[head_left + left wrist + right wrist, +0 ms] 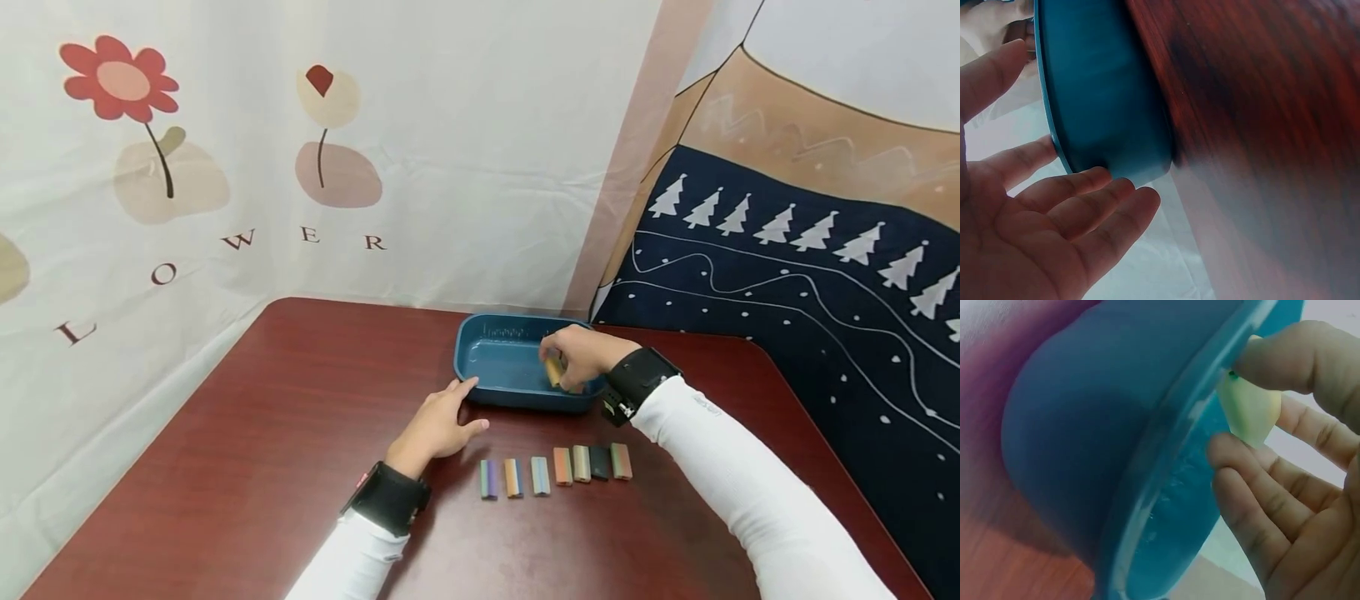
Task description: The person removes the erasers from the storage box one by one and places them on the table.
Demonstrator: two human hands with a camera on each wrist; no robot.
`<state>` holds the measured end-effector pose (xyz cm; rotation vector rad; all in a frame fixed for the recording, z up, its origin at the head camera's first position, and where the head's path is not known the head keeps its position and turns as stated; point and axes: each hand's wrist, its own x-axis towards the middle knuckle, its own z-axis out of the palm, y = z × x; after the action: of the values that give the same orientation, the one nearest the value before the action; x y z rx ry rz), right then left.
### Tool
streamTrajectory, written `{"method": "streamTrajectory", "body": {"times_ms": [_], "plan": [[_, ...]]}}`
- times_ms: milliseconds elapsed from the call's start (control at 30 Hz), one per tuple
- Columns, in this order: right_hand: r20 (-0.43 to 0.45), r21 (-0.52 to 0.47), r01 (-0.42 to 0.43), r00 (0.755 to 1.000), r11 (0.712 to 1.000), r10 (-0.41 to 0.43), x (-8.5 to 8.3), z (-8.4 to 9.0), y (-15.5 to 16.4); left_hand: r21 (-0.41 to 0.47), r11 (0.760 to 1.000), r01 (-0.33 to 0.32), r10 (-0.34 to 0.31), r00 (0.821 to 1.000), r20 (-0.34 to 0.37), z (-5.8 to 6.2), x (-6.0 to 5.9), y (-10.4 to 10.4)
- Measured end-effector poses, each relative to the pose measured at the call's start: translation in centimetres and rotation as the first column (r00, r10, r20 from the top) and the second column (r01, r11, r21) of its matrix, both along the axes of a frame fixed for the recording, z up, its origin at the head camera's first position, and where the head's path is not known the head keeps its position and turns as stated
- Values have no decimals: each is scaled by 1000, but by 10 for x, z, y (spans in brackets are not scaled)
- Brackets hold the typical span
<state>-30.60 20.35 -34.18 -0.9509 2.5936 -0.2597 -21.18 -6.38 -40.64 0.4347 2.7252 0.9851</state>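
1. Row of seven small multicoloured rectangular blocks lies on the dark red wooden bench, nearest the person.
2. Left hand, fingers relaxed and released, rests at the 8 o'clock corner of the blue rectangular plastic tray, fingertips touching its wall.
3. Right hand pinches a small yellow block inside the tray, at its 4 o'clock side.

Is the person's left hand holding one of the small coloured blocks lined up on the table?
No, the left hand rests open beside the blue rectangular tray, holding nothing.

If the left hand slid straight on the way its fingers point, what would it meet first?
Probably the near wall of the blue rectangular plastic tray: the left hand lies flat on the table, fingertips at it already.
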Motion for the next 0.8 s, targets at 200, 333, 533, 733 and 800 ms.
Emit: {"method": "streamTrajectory", "body": {"times_ms": [200,333,533,733,800], "plan": [[-75,-117,19,997,993,-28,17,0,18,-3,1000,5,-5,1000,-6,-1,0,1],[-83,-224,68,993,972,-89,29,0,32,-1,1000,3,-3,1000,-7,-1,0,1],[-105,-295,122,982,948,-159,46,-6,50,-11,1000,6,-6,1000,-8,-1,0,1],[-126,-329,163,969,930,-214,64,-18,65,-16,1000,2,-2,1000,0,-1,0,1],[-140,-333,181,961,925,-239,70,-22,70,-18,1000,5,-5,1000,2,0,0,2]]}}
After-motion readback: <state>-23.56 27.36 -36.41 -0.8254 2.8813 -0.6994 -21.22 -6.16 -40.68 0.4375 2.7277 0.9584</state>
